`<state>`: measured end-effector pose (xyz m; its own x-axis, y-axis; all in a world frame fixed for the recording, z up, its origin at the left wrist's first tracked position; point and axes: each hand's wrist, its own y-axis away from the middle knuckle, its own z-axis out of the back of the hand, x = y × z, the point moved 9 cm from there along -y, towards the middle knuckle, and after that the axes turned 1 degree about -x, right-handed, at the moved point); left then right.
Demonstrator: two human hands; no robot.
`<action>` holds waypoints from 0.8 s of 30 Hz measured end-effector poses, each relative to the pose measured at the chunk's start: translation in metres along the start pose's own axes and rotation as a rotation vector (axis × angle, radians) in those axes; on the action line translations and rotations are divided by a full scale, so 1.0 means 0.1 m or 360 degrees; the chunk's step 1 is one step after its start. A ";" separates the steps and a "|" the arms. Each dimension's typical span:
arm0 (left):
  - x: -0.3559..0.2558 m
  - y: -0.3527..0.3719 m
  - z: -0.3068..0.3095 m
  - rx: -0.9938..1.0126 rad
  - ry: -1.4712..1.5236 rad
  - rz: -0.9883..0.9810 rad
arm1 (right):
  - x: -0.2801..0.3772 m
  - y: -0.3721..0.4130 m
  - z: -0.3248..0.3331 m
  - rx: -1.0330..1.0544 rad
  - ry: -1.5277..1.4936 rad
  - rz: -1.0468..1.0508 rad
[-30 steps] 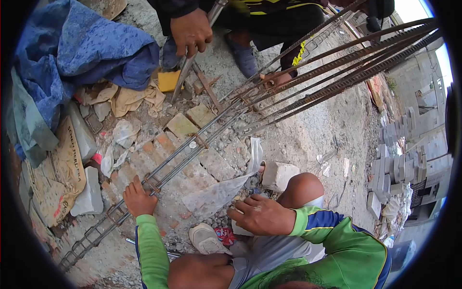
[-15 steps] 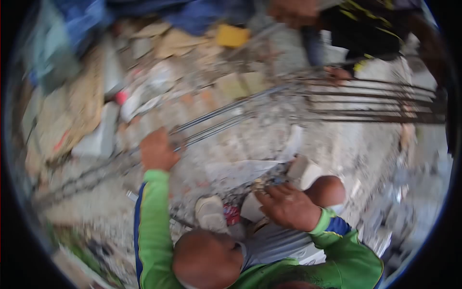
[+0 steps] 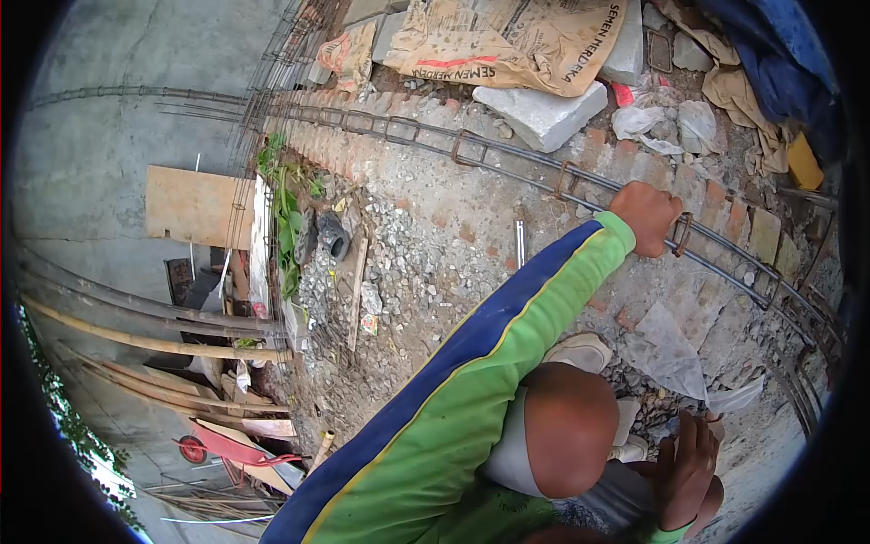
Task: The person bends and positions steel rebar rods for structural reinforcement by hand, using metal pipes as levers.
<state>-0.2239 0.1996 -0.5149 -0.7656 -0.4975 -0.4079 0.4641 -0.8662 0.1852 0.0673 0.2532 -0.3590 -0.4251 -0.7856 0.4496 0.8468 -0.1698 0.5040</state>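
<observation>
In the head view, a long, narrow cage of dark steel rods with rust-brown ties (image 3: 594, 177) is seen running from about 11 o'clock to between 3 and 4 o'clock. At between 2 and 3 o'clock the rods are clasped by the left hand (image 3: 645, 219), its grip clamped from above just beside a rust-brown tie; the thumb is hidden. At 4 o'clock the right hand (image 3: 686, 471) is held near the person's knee, its grip slack, with the fingers loosely bent and apart. A crumpled sheet of translucent plastic (image 3: 669, 349) is seen between the hands. At 1 o'clock, beyond the cage, a pale grey angular block (image 3: 548, 118) is overlapped by a brown printed cement bag (image 3: 535, 45). Near the centre, towards 2 o'clock, a shiny metal tube (image 3: 520, 243) is seen on the rubble-strewn ground (image 3: 417, 263).
</observation>
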 end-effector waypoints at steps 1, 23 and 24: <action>0.00 0.00 0.01 -0.0051 -0.0001 -0.0004 | 0.01 0.01 0.00 0.0002 -0.0013 0.0010; -0.04 -0.05 0.01 0.0029 -0.0220 0.0096 | -0.07 0.19 0.15 -0.0318 0.0286 0.0171; -0.07 -0.05 0.00 0.0002 -0.0231 0.0078 | -0.09 0.23 0.15 -0.0377 0.0312 0.0158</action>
<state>-0.2211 0.2072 -0.5125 -0.7983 -0.5409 -0.2648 0.5022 -0.8405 0.2032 0.0858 0.2658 -0.3403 -0.2864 -0.9009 0.3260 0.9418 -0.2022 0.2686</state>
